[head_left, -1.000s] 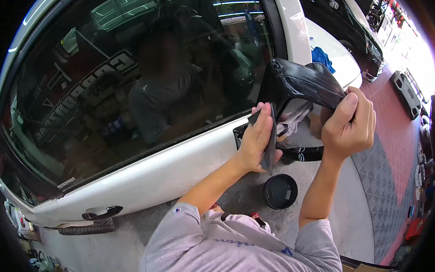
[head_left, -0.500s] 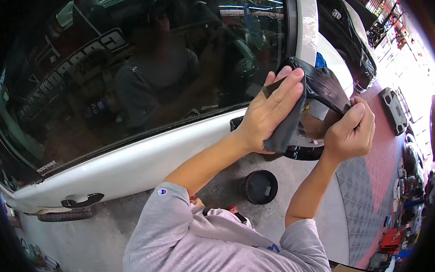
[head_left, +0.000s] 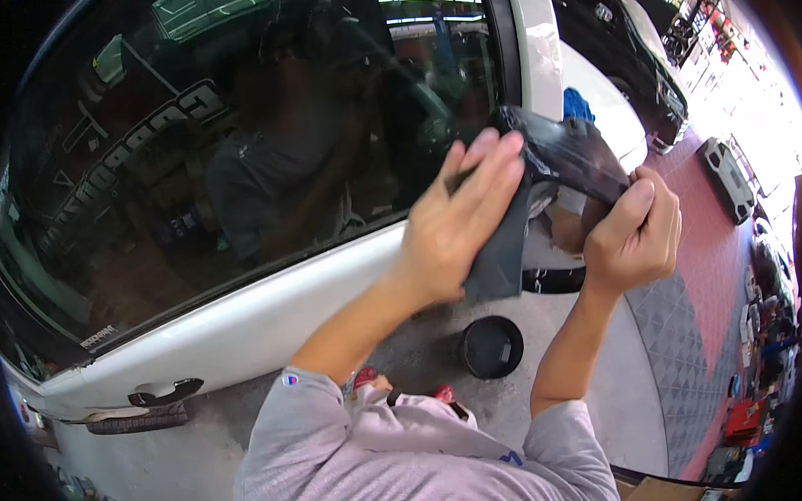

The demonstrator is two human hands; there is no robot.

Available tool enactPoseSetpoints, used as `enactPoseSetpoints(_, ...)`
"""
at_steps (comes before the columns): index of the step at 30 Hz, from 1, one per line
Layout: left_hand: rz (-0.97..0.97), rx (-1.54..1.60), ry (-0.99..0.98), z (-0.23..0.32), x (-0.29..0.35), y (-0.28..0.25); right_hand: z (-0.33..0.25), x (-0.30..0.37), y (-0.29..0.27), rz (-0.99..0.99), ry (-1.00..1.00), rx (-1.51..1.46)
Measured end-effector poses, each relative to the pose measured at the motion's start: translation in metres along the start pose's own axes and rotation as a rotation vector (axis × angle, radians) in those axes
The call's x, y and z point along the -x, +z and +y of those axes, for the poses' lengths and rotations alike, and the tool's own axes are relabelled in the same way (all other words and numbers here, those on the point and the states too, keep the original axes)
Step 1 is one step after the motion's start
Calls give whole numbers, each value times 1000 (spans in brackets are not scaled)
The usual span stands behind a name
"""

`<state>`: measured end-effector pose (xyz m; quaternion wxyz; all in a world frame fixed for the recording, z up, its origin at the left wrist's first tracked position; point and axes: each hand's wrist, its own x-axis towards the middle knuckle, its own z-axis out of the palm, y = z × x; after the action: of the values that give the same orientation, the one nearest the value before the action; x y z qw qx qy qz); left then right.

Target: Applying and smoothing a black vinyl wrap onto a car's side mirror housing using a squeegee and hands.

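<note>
The left hand (head_left: 458, 226) lies flat with fingers spread, pressing a grey cloth (head_left: 500, 251) against the black side mirror (head_left: 561, 156) at the front edge of the white car door (head_left: 244, 322). The cloth hangs down below the palm. The right hand (head_left: 634, 233) is curled closed around the mirror's outer end, gripping it. A round black lid (head_left: 491, 346) lies on the concrete floor (head_left: 601, 402) beneath the mirror, near the door's lower edge.

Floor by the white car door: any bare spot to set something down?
Bare grey concrete floor lies between the white car door and the round black container, and right of it toward the grey patterned tiles. Crowded along the far right edge, with small items.
</note>
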<state>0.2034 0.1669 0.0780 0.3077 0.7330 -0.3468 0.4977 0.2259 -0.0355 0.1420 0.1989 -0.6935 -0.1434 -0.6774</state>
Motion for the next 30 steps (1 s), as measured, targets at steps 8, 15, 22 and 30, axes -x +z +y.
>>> enactPoseSetpoints(8, -151, -15, 58, -7, -28, -21, 4, 1, 2, 43, -7, -20)
enactPoseSetpoints(15, 16, 1, 60, -2, 19, 14, 1, -2, -2, 62, -3, -39)
enactPoseSetpoints(22, 51, -40, 265, -21, 1, 14, 1, -2, -4, 51, -18, -31)
enactPoseSetpoints(30, -1, -145, 338, -27, 2, 13, 6, 0, -1, 45, -25, -18)
